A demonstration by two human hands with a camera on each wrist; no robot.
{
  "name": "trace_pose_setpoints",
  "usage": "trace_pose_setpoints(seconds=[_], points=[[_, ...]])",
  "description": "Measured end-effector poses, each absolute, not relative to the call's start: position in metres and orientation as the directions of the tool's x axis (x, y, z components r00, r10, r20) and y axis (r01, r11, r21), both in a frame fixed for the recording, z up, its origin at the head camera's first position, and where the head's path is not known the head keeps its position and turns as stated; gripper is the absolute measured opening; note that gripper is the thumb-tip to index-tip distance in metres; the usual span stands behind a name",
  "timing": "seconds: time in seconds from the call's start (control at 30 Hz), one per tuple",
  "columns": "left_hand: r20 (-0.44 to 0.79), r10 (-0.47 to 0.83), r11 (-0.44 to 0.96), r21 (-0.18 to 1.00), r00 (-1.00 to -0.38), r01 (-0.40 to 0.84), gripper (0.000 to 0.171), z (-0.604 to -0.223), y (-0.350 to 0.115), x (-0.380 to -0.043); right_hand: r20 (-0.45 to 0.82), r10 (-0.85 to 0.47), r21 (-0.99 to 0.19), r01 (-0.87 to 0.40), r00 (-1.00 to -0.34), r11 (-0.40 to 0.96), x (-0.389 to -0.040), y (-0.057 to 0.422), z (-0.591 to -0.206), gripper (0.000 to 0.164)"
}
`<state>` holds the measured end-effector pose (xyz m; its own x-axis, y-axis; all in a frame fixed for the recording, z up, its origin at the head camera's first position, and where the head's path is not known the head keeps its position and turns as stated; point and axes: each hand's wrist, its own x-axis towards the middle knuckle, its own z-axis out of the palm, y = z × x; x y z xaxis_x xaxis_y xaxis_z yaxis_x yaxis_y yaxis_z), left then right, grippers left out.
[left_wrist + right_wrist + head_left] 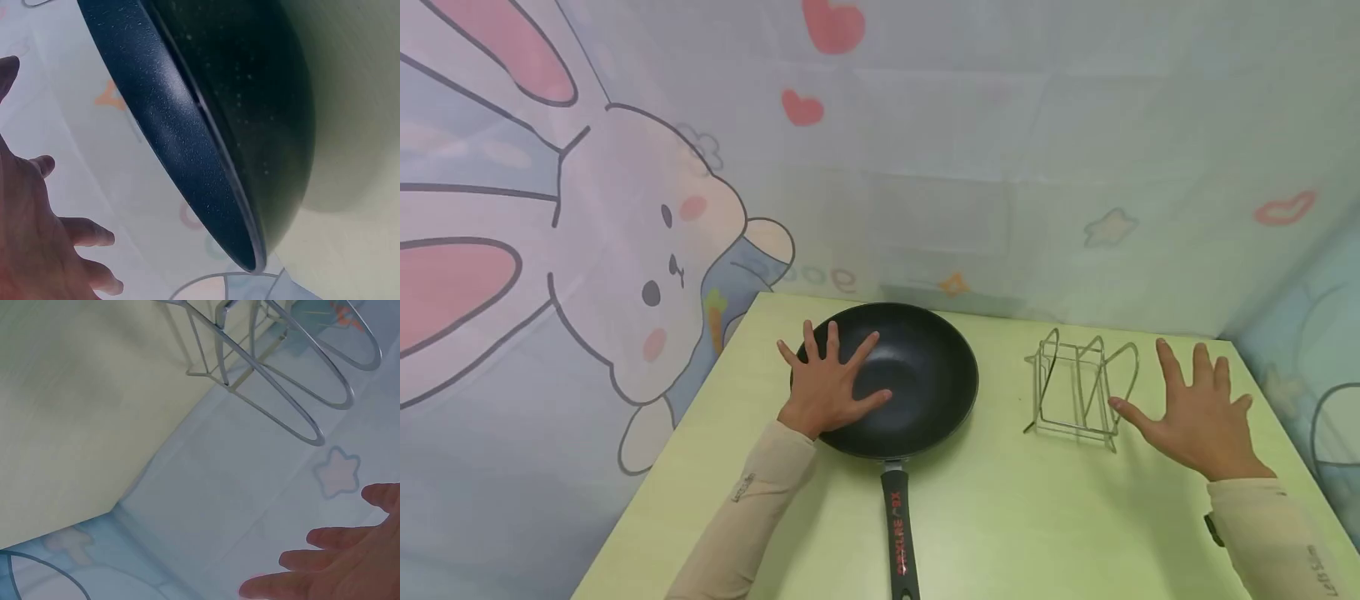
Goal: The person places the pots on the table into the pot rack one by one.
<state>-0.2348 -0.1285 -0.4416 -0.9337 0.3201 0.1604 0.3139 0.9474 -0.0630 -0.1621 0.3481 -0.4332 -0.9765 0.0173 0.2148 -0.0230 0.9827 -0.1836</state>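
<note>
A black wok [917, 375] with a long black handle [898, 525] lies on the table, its handle toward the front edge. Over the left side of the wok, my left hand [827, 387] spreads its fingers and holds nothing. The left wrist view shows the wok's side [250, 112] with that hand [37, 219] apart from it. To the right stands a silver wire rack [1078, 392] with several looped bars. Just right of the rack my right hand [1206, 421] is spread, empty; in the right wrist view its fingers [337, 559] are clear of the rack's loops [306, 419].
The pale yellow-green table [1000, 517] ends at the back against a printed cloth [940, 167] with hearts and a large rabbit [647, 242]. More cloth hangs along the left and right sides. Table surface shows between the wok and the rack.
</note>
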Motion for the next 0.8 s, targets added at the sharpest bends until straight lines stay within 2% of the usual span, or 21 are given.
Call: trace_pose_setpoints(seconds=[0.13,0.43,0.8], points=[[0.173,0.278,0.959,0.0,-0.945,0.283,0.09,-0.443,-0.137,-0.225,0.22,0.03,-0.21,-0.017,-0.975,0.978,-0.157,0.344,-0.433,0.106],[0.172,0.103,0.96,0.239,-0.98,0.143,0.09,-0.455,-0.158,-0.188,0.212,0.076,-0.323,0.004,-0.974,0.946,-0.14,0.331,-0.433,0.103],[0.113,-0.096,0.817,0.577,-0.989,-0.013,0.088,-0.483,-0.16,-0.139,0.134,0.117,-0.456,0.043,-0.984,0.889,-0.114,0.316,-0.434,0.099]])
